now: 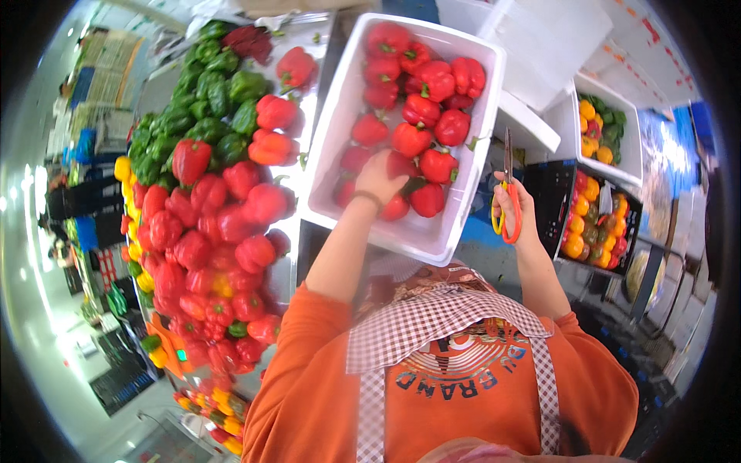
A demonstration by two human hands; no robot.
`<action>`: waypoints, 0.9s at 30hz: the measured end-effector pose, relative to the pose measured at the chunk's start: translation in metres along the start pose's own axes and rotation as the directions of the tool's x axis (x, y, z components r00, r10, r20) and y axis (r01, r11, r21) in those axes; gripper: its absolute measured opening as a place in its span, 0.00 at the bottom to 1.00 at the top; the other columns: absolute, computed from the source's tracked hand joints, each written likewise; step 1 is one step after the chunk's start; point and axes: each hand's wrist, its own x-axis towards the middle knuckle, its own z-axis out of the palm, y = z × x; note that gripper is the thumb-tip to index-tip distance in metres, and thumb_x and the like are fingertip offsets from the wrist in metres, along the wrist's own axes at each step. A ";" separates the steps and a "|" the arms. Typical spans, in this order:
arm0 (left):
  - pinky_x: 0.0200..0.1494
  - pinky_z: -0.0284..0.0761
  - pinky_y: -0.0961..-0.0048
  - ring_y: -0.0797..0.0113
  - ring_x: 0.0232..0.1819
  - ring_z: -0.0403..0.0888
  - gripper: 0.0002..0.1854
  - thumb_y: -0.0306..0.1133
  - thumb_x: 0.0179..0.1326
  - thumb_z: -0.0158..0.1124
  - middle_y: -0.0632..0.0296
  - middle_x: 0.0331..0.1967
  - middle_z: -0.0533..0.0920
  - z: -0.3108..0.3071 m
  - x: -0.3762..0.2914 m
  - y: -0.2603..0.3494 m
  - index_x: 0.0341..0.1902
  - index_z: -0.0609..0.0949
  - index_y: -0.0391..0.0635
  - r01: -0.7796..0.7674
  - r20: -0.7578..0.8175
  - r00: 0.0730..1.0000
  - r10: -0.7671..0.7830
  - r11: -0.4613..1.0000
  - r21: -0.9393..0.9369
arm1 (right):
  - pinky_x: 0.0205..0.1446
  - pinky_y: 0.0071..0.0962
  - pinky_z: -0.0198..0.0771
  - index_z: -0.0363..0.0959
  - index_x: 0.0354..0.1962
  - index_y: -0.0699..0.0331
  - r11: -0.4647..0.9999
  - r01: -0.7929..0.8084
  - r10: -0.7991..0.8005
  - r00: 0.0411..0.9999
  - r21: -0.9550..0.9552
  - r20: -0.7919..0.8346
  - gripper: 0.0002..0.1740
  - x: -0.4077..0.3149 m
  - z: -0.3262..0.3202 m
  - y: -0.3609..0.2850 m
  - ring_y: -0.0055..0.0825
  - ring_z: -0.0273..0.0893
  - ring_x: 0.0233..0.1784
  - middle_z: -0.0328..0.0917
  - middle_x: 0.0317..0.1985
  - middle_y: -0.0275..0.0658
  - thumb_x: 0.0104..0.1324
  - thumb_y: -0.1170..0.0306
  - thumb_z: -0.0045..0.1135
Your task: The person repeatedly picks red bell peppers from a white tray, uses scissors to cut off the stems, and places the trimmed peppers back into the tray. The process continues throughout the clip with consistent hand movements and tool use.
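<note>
A white foam box (324, 168) stands in front of me, with several red bell peppers (421, 110) spread over its floor. My left hand (379, 176) reaches into the near part of the box. Its fingers are curled around a red bell pepper (402, 165), slightly blurred and partly covered by the hand. To the right of the box, my right hand (517, 205) holds a pair of scissors (508, 173) by red and yellow handles. The blades point away from me and lie close together.
Left of the box, a metal table (294, 226) carries heaped red peppers (194, 249) and green peppers (191, 113). At right stand a black crate (541, 191) and another foam box (634, 144) with mixed peppers. A foam lid (529, 124) leans between them.
</note>
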 end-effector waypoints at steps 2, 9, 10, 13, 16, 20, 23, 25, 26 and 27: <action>0.66 0.67 0.57 0.46 0.63 0.70 0.39 0.43 0.51 0.73 0.46 0.61 0.73 0.026 0.022 -0.008 0.66 0.69 0.41 0.054 -0.014 0.998 -0.054 0.998 0.015 | 0.27 0.15 0.62 0.73 0.56 0.61 1.000 -0.006 0.004 0.998 -0.025 -0.057 0.20 -0.008 -0.015 0.009 0.12 0.66 0.23 0.71 0.25 0.27 0.68 0.65 0.61; 0.68 0.64 0.53 0.40 0.67 0.64 0.48 0.45 0.48 0.74 0.39 0.66 0.66 0.023 0.111 -0.010 0.69 0.62 0.38 0.054 -0.378 0.926 -0.010 0.993 0.105 | 0.29 0.14 0.62 0.71 0.57 0.62 0.981 -0.081 0.121 0.966 0.176 -0.229 0.21 -0.037 -0.059 0.035 0.12 0.66 0.25 0.71 0.25 0.27 0.68 0.66 0.61; 0.68 0.64 0.53 0.40 0.67 0.64 0.49 0.46 0.47 0.75 0.39 0.66 0.66 0.009 0.136 -0.004 0.70 0.62 0.38 0.018 -0.416 0.906 0.082 0.973 0.230 | 0.29 0.14 0.62 0.71 0.57 0.62 0.982 -0.077 0.119 0.961 0.173 -0.249 0.22 -0.041 -0.063 0.037 0.12 0.66 0.25 0.71 0.25 0.28 0.68 0.67 0.61; 0.69 0.61 0.54 0.38 0.68 0.63 0.53 0.50 0.46 0.76 0.36 0.65 0.66 -0.027 0.195 0.022 0.71 0.60 0.37 -0.135 -0.474 0.847 0.242 0.959 0.248 | 0.29 0.14 0.63 0.71 0.57 0.62 0.973 -0.090 0.156 0.934 0.210 -0.322 0.22 -0.049 -0.073 0.044 0.13 0.67 0.25 0.71 0.26 0.28 0.68 0.68 0.61; 0.67 0.64 0.53 0.37 0.65 0.66 0.53 0.56 0.46 0.74 0.37 0.64 0.69 -0.047 0.241 0.056 0.69 0.62 0.37 0.020 -0.418 0.903 0.096 0.964 0.265 | 0.28 0.14 0.62 0.71 0.58 0.62 0.970 -0.113 0.187 0.912 0.214 -0.364 0.22 -0.053 -0.078 0.049 0.13 0.67 0.24 0.71 0.25 0.28 0.68 0.67 0.61; 0.65 0.68 0.53 0.45 0.66 0.68 0.52 0.63 0.43 0.72 0.48 0.66 0.71 -0.052 0.284 0.083 0.67 0.66 0.43 0.269 -0.299 0.944 -0.141 0.853 0.447 | 0.27 0.14 0.62 0.71 0.57 0.63 0.970 -0.110 0.188 0.907 0.219 -0.377 0.22 -0.058 -0.080 0.055 0.13 0.67 0.23 0.71 0.24 0.28 0.68 0.65 0.61; 0.65 0.68 0.54 0.44 0.66 0.69 0.53 0.63 0.43 0.72 0.47 0.66 0.70 -0.056 0.291 0.079 0.68 0.65 0.44 0.280 -0.220 0.958 -0.186 0.782 0.557 | 0.27 0.15 0.61 0.71 0.57 0.63 0.967 -0.103 0.188 0.907 0.234 -0.377 0.22 -0.059 -0.078 0.057 0.13 0.67 0.23 0.71 0.24 0.28 0.68 0.65 0.60; 0.60 0.74 0.57 0.49 0.57 0.78 0.45 0.51 0.46 0.72 0.45 0.57 0.78 -0.063 0.288 0.070 0.66 0.68 0.42 0.254 -0.298 0.945 -0.135 0.876 0.409 | 0.28 0.15 0.61 0.70 0.58 0.63 0.965 -0.108 0.192 0.911 0.238 -0.366 0.22 -0.058 -0.075 0.055 0.13 0.67 0.23 0.71 0.24 0.28 0.69 0.65 0.60; 0.58 0.75 0.59 0.50 0.54 0.80 0.42 0.47 0.47 0.71 0.45 0.53 0.80 -0.070 0.285 0.065 0.65 0.69 0.42 0.236 -0.341 0.930 -0.137 0.934 0.268 | 0.28 0.15 0.61 0.70 0.58 0.63 0.968 -0.122 0.198 0.908 0.218 -0.370 0.22 -0.056 -0.074 0.052 0.13 0.66 0.23 0.70 0.24 0.28 0.69 0.65 0.60; 0.56 0.76 0.60 0.51 0.51 0.82 0.40 0.43 0.48 0.71 0.45 0.49 0.82 -0.077 0.280 0.059 0.64 0.69 0.42 0.208 -0.384 0.911 -0.147 0.970 0.122 | 0.28 0.15 0.61 0.70 0.58 0.63 0.968 -0.112 0.187 0.918 0.223 -0.351 0.22 -0.054 -0.072 0.048 0.13 0.66 0.23 0.70 0.24 0.28 0.69 0.65 0.60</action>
